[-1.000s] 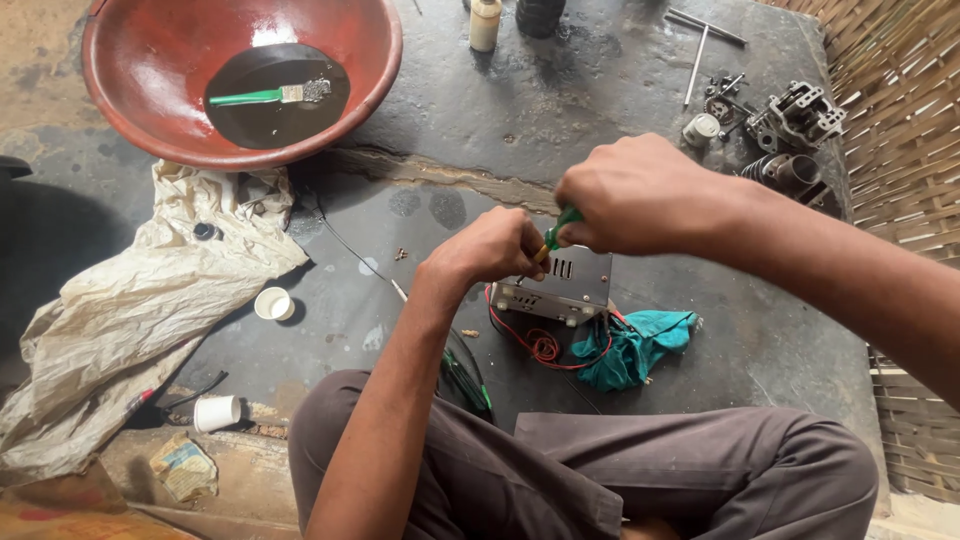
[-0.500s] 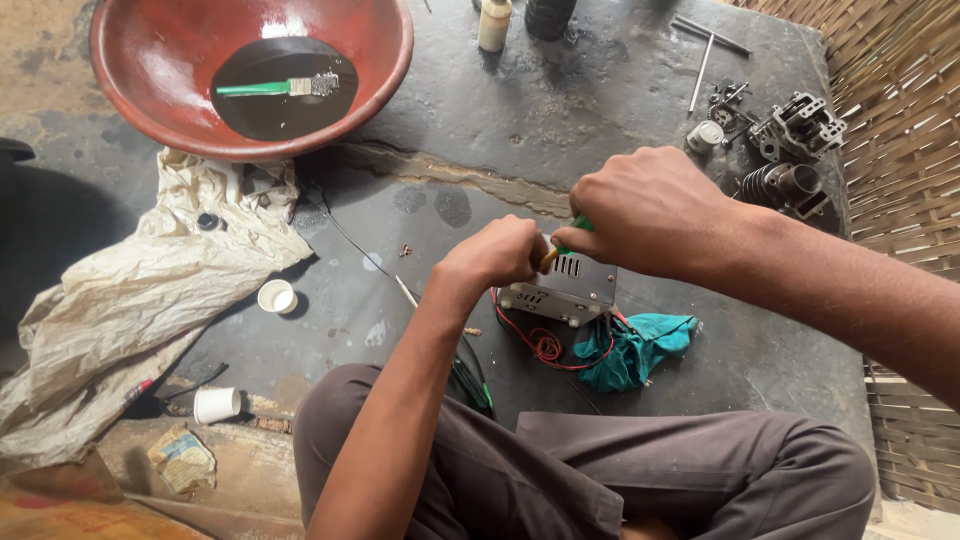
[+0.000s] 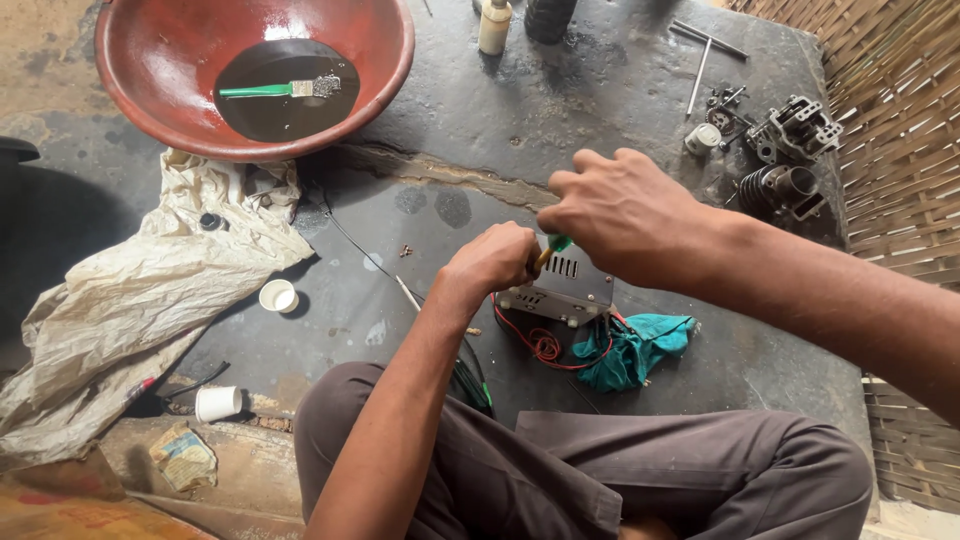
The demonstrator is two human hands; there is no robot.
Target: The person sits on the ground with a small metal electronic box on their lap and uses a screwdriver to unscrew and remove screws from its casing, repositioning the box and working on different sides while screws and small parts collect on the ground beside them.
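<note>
The right hand [image 3: 625,215] is held knuckles-up, fingers curled together over the green-handled screwdriver [image 3: 550,250]. The left hand [image 3: 492,262] is fisted, clamped on the tool's lower part just beside it. Open dark floor [image 3: 600,110] is left ahead up to the large red round basin [image 3: 380,75]; a woven wall [image 3: 900,150] closes the right edge. The small grey vented metal box [image 3: 562,290] lies on the floor under both hands. The screwdriver's long axis is tilted, green handle end up-right, the other end down-left; its tip is hidden.

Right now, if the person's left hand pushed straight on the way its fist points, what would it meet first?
Probably the small grey metal box: the left hand is against its near edge, beside the right hand. Depth is uncertain.
</note>
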